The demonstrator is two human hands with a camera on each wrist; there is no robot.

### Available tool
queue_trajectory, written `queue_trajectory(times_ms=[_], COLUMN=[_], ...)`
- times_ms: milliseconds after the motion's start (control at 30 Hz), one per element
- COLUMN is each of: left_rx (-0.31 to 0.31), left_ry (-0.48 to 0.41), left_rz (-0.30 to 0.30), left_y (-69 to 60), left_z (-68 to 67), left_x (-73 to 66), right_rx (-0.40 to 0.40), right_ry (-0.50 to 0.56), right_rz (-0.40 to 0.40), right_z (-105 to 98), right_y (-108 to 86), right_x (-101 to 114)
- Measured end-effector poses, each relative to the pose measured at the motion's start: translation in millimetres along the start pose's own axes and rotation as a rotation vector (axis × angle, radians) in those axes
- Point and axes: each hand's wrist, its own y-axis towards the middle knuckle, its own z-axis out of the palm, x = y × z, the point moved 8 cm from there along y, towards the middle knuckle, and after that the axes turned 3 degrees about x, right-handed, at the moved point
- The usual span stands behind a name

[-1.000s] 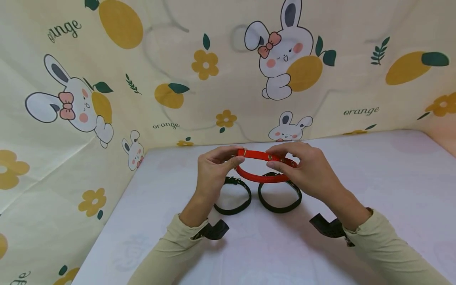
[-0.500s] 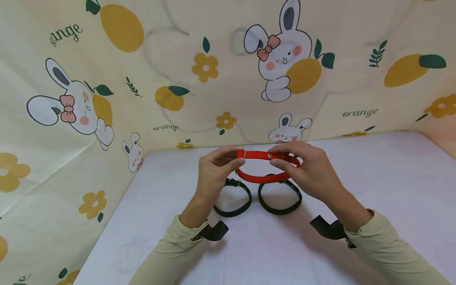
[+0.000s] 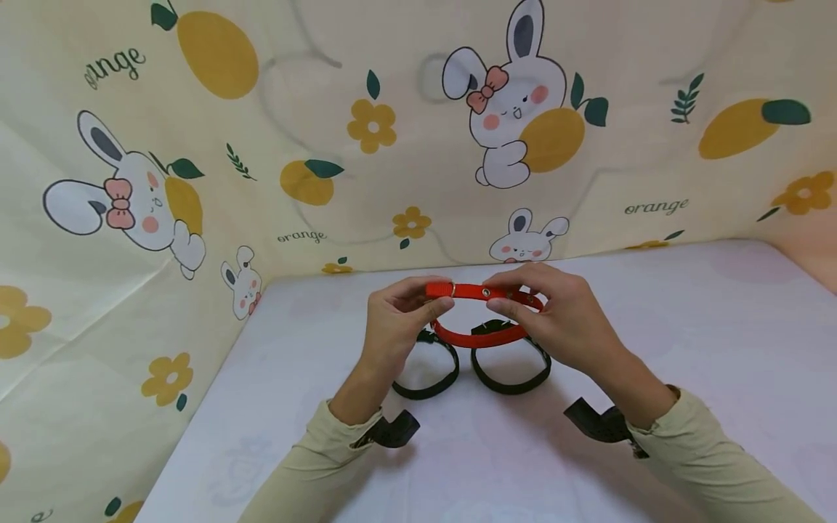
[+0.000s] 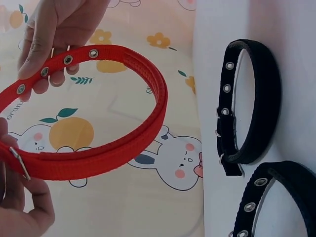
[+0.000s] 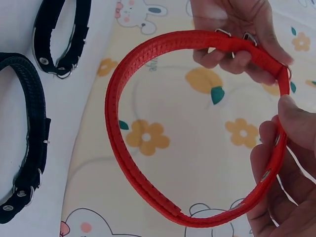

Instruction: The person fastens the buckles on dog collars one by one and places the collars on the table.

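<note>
A red pet collar (image 3: pixel 477 340), buckled into a loop, is held up above the table by both hands. My left hand (image 3: pixel 395 316) pinches its buckle end between thumb and fingers; a metal ring (image 4: pixel 20 164) shows there. On the part with metal eyelets, my right hand (image 3: pixel 562 312) pinches the strap, thumb on the near side and fingers behind. Under the red loop lie two black collars, the left one (image 3: pixel 428 393) partly hidden by my left hand and the right one (image 3: pixel 513 389) partly covered by the red collar. Both are closed loops.
The table (image 3: pixel 471 465) has a white cover. Behind it and on the left hangs a cream cloth (image 3: pixel 366 181) printed with rabbits, oranges and flowers. Black straps or mounts (image 3: pixel 392 428) stick out from both wrists.
Both hands keep hold of the red collar. My right hand has shifted slightly left, toward the left hand, and the loop sits a little lower. The black collars stay put.
</note>
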Motion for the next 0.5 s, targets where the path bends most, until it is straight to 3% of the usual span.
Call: queue_trajectory(times_ms=[200,500], left_rx=[0.034,0.114], left_ry=[-0.025,0.01], left_rz=[0.007,0.009], left_y=[0.2,0.5], left_z=[3.8,11.0], left_x=[0.5,-1.9], right_rx=[0.002,-0.036], right_ry=[0.002,-0.013], right_rz=[0.007,-0.006], right_z=[4,-2], right_y=[-0.3,0.9], right_x=[2,-1])
